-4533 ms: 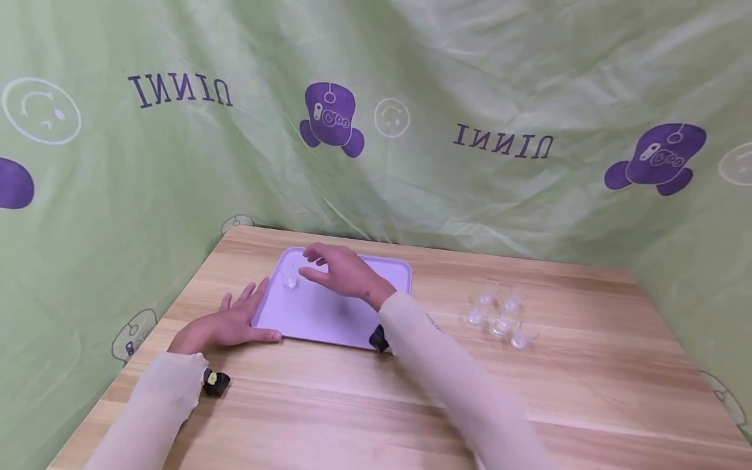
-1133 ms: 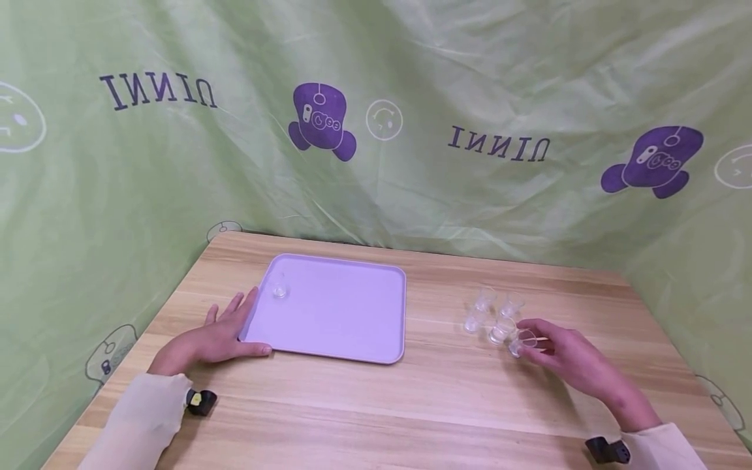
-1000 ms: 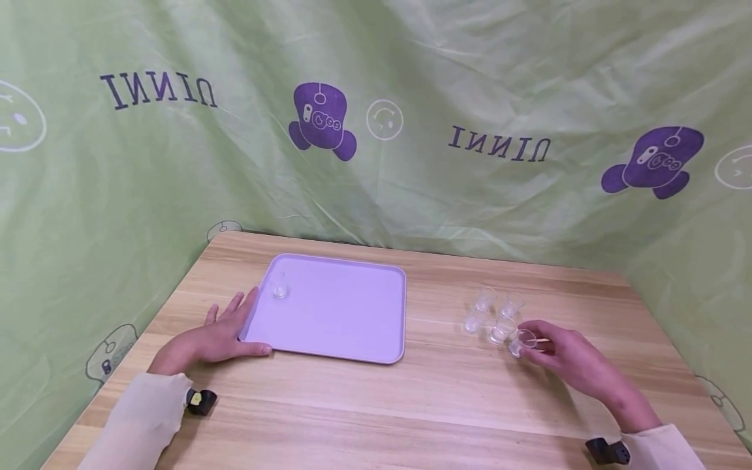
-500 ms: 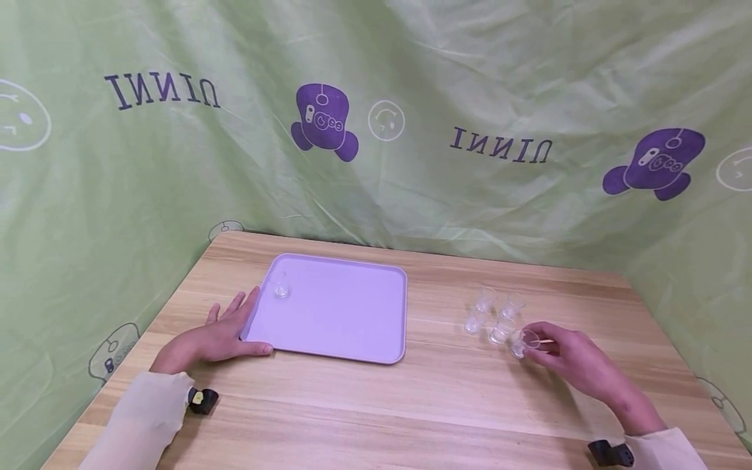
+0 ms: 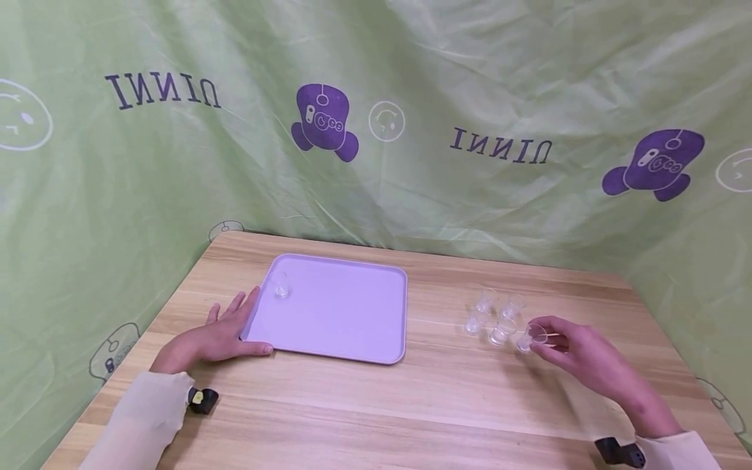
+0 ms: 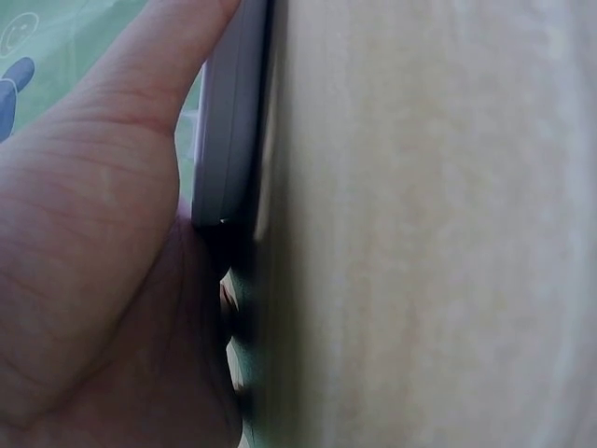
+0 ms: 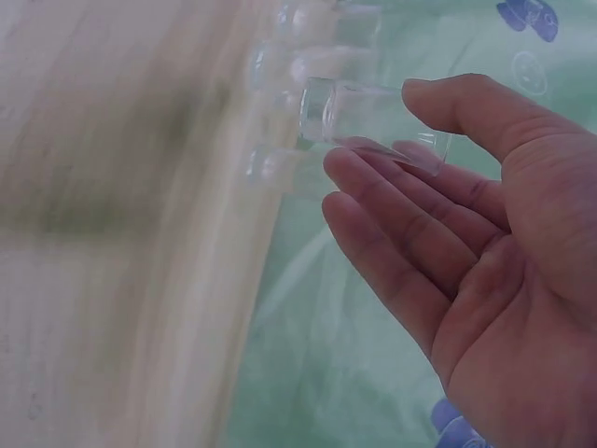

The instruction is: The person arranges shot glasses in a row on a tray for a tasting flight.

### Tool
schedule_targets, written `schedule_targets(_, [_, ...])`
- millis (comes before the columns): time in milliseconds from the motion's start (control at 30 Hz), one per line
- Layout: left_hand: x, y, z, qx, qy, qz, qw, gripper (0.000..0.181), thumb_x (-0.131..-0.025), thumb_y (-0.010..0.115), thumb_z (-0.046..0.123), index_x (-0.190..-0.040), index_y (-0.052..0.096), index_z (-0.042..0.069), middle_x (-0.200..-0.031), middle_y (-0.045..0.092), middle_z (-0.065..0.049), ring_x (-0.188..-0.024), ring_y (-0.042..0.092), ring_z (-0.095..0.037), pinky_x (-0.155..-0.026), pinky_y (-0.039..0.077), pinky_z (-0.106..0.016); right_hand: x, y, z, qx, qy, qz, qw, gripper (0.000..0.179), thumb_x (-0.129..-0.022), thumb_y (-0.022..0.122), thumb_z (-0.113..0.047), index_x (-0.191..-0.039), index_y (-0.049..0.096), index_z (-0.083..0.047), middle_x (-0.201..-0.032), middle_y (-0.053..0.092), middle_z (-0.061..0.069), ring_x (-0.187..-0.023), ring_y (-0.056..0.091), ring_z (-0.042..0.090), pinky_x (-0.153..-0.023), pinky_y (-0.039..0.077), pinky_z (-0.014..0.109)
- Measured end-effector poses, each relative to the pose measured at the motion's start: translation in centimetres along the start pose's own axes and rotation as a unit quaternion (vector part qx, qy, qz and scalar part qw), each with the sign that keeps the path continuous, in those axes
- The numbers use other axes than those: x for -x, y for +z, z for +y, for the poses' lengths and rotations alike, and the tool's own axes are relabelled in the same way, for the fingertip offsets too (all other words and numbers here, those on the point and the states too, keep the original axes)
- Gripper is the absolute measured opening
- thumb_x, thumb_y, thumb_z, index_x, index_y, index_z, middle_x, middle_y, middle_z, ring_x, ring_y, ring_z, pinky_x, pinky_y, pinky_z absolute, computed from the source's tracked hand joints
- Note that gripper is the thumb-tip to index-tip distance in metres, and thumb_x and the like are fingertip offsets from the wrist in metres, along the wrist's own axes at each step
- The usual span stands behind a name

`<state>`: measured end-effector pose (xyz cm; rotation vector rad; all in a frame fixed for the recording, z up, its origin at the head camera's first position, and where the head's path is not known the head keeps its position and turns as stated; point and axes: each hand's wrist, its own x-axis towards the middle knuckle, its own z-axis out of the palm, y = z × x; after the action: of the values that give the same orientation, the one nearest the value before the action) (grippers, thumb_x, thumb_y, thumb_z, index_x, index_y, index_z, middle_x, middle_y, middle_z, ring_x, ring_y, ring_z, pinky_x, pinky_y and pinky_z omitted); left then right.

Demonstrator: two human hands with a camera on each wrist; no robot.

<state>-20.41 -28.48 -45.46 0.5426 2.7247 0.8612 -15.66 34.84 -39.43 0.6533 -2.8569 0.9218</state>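
Note:
My right hand [image 5: 578, 349] pinches a small clear shot glass [image 7: 359, 112] between thumb and fingers. In the right wrist view the thumb presses one side near the rim, the fingers the other. Just left of it in the head view, several more shot glasses [image 5: 499, 331] stand in a cluster on the table. My left hand [image 5: 220, 336] lies at the near-left corner of a light purple tray [image 5: 335, 307], fingers spread along its left edge and thumb along the front edge. One shot glass [image 5: 281, 287] stands upright on the tray, near its far-left corner.
The wooden table [image 5: 352, 418] reaches back to a green curtain [image 5: 411, 196] with purple prints, which hangs behind and at both sides. A small black device [image 5: 619, 452] is strapped to the right wrist, another black device [image 5: 202, 399] to the left.
The right hand has moved from over the tray to the glasses on the right and taken hold of the nearest one. It has since shifted slightly right with it. The left hand stays at the tray.

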Motion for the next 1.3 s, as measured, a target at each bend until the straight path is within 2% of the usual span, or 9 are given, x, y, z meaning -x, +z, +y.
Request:
schedule_targets(300, [0.1, -0.1, 0.2, -0.002, -0.001, -0.003, 1.0, 0.127, -0.086, 0.078, 0.054, -0.162, -0.006, -0.001, -0.165, 0.003, -0.033, -0.151, -0.009, -0.052, -0.107, -0.02, -0.073, -0.6, -0.2, -2.2, 0.014, -0.025, 0.019, 0.9994, 0.037, -0.091, 0.079, -0.005, -0.124, 0.066, 0.003, -0.108, 0.075, 0.011, -0.088, 0.07, 0.003, -0.072, 0.06, 0.028])
schedule_targets(500, [-0.2, 0.0, 0.3, -0.02, -0.031, -0.018, 0.9991, 0.13, -0.085, 0.076, 0.062, -0.162, -0.008, -0.002, -0.167, 0.001, -0.03, -0.152, -0.01, -0.049, -0.11, -0.018, -0.07, -1.0, -0.4, -3.6, 0.011, -0.037, 0.011, 0.9992, 0.036, -0.091, 0.08, -0.007, -0.124, 0.067, 0.0, -0.11, 0.075, 0.009, -0.088, 0.071, 0.006, -0.072, 0.06, 0.029])
schedule_targets(700, [0.0, -0.3, 1.0, -0.017, -0.029, -0.02, 0.9992, 0.128, -0.086, 0.078, 0.056, -0.161, -0.006, -0.004, -0.166, 0.003, -0.033, -0.151, -0.008, -0.051, -0.109, -0.015, -0.073, -1.7, -0.2, -4.9, 0.012, -0.043, 0.004, 0.999, 0.032, -0.093, 0.079, -0.011, -0.123, 0.069, -0.004, -0.112, 0.075, 0.003, -0.089, 0.072, 0.008, -0.074, 0.06, 0.031])
schedule_targets(933, [-0.1, -0.4, 1.1, -0.02, -0.028, -0.02, 0.9992, 0.127, -0.086, 0.078, 0.055, -0.161, -0.006, -0.004, -0.166, 0.002, -0.032, -0.151, -0.007, -0.052, -0.109, -0.015, -0.073, -3.7, 1.0, -6.1, -0.022, -0.062, -0.011, 0.9978, 0.028, -0.095, 0.077, -0.013, -0.121, 0.071, -0.005, -0.113, 0.074, 0.003, -0.091, 0.072, 0.01, -0.078, 0.06, 0.033])
schedule_targets(1300, [0.0, -0.4, 1.1, -0.017, -0.025, -0.02, 0.9993, 0.127, -0.086, 0.077, 0.056, -0.161, -0.006, -0.004, -0.166, 0.0, -0.032, -0.151, -0.008, -0.052, -0.109, -0.016, -0.074, -7.4, 3.7, -7.9, -0.066, -0.058, -0.051, 0.9949, 0.024, -0.096, 0.077, -0.021, -0.116, 0.071, -0.008, -0.106, 0.072, -0.003, -0.093, 0.072, 0.011, -0.084, 0.059, 0.033])
